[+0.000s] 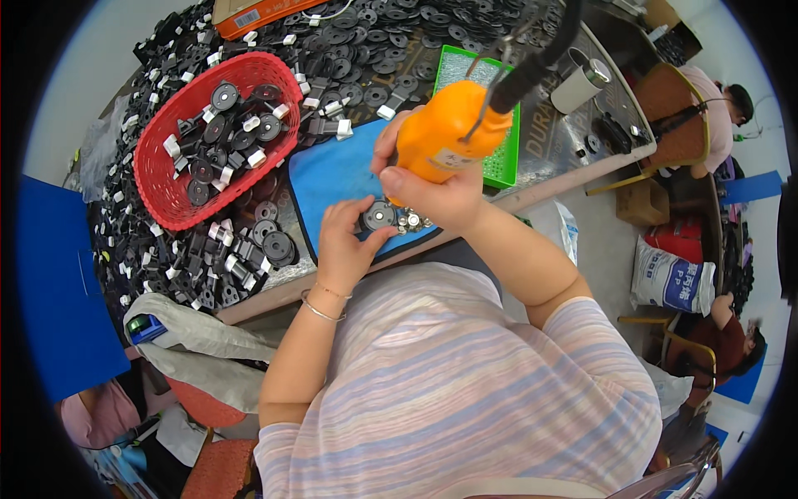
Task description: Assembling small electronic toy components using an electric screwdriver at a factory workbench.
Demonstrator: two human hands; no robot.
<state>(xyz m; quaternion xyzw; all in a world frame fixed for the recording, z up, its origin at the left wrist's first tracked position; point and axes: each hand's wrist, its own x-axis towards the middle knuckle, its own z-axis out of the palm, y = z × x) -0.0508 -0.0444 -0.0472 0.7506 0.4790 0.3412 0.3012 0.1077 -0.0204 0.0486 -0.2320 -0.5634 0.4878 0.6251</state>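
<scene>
My right hand point(440, 191) is wrapped round an orange power screwdriver point(449, 129) that hangs from a black cable. The tool's tip is mostly hidden behind the hand and points down toward the mat. With thumb and fingertips my left hand point(349, 237) grips the edge of a round black plastic disc part point(381, 215) lying on the blue mat point(332, 179). A small heap of shiny metal pieces point(412, 220) lies right beside the disc, under my right hand.
A red basket point(148, 179) of black and white parts stands at the left. Loose black discs point(366, 37) cover the back. A green tray point(509, 162) sits behind the tool, with a white bottle point(580, 86) at the right. Other people sit at the far right.
</scene>
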